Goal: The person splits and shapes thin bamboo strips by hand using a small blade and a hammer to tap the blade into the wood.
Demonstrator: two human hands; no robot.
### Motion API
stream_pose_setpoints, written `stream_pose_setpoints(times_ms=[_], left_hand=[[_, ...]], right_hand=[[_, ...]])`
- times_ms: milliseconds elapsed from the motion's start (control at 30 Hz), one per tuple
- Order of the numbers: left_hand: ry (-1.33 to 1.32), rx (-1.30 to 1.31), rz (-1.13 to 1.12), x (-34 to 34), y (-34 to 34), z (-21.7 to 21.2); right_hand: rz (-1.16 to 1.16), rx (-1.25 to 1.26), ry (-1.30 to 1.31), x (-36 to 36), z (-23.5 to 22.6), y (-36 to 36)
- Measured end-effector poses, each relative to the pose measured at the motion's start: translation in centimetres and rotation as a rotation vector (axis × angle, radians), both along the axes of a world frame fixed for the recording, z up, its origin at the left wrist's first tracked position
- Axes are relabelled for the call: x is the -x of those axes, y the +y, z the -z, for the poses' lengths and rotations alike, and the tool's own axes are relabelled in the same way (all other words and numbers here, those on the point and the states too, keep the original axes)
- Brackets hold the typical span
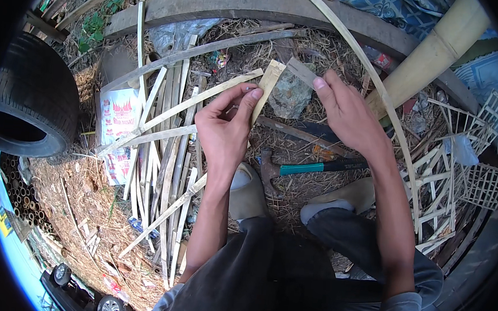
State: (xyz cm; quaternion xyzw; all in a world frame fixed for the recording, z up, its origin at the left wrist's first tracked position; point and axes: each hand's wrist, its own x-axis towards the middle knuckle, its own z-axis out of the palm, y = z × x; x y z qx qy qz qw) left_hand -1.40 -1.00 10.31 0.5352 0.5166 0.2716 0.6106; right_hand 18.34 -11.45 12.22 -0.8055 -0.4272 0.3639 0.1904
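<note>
The left hand [225, 117] is pinching a pale wooden strip [271, 77] between thumb and forefinger, nearly closed; whether it is also gripping something tiny at the fingertips, I cannot tell from here. The right hand [351, 113] is clamping what looks like a short grey slat [301, 72], thumb on top, its free end pointing toward the strip's top, over a rough stone [291, 100]. The hands are working apart, a gap showing between them. To my eye the two pieces are being lined up, so the person would do well to be squaring the ends, steadying both against the stone and keeping fingertips off the edges. A claw hammer [302, 169] is lying near the shoes [252, 201].
</note>
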Motion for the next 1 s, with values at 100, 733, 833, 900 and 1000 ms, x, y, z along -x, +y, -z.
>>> stream_pose_setpoints(times_ms=[100, 733, 833, 900, 1000], left_hand=[[0.037, -0.009, 0.016, -0.5, 0.0, 0.2], [0.174, -0.12, -0.057, 1.9, 3.6, -1.7], [0.13, -0.165, -0.067, 0.7, 3.0, -1.4], [0.127, -0.144, -0.053, 1.1, 3.0, -1.0], [0.097, -0.126, -0.084, 1.5, 3.5, -1.5]], right_hand=[[-0.016, -0.061, -0.046, 0.4, 2.5, 0.3], [0.199, -0.222, -0.453, 5.7, 5.4, 0.5], [0.266, -0.021, -0.469, 5.8, 5.3, 1.8], [0.34, 0.171, -0.408, 7.0, 5.6, 3.8], [0.226, -0.005, -0.454, 5.8, 6.4, 2.6]])
